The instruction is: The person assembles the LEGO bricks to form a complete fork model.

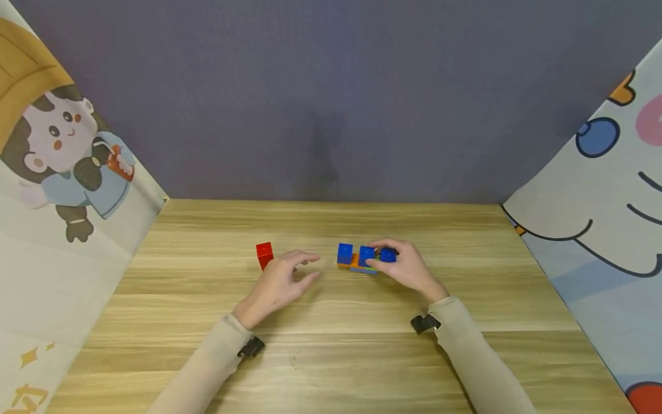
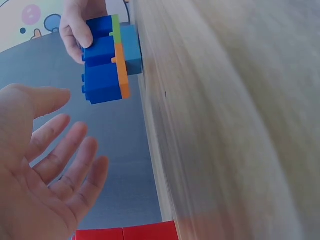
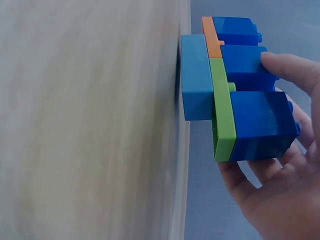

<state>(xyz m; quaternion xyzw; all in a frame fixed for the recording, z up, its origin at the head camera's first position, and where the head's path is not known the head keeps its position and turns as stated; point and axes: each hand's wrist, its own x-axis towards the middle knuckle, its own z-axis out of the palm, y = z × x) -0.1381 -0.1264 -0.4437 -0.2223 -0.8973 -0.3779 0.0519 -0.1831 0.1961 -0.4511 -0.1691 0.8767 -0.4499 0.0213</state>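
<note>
My right hand [image 1: 408,270] holds a built block of toy bricks, its thumb on the middle blue brick [image 3: 245,62] and its other fingers round the far side. Three dark blue bricks stand in a row on a thin orange brick [image 3: 212,40] and a thin green brick [image 3: 223,112]. Beneath these, a light blue brick [image 3: 196,75] sits on the table. To the left, a red brick stack [image 1: 264,250] stands partly hidden behind my left hand [image 1: 276,282]. That hand holds nothing; its fingers are spread and relaxed, with a gap between them and the blue bricks.
A wood-grain table [image 1: 341,351] lies under everything. A dark grey wall [image 1: 331,103] rises at its back edge. Printed cartoon panels flank it, one on the left [image 1: 67,253] and another on the right [image 1: 595,230].
</note>
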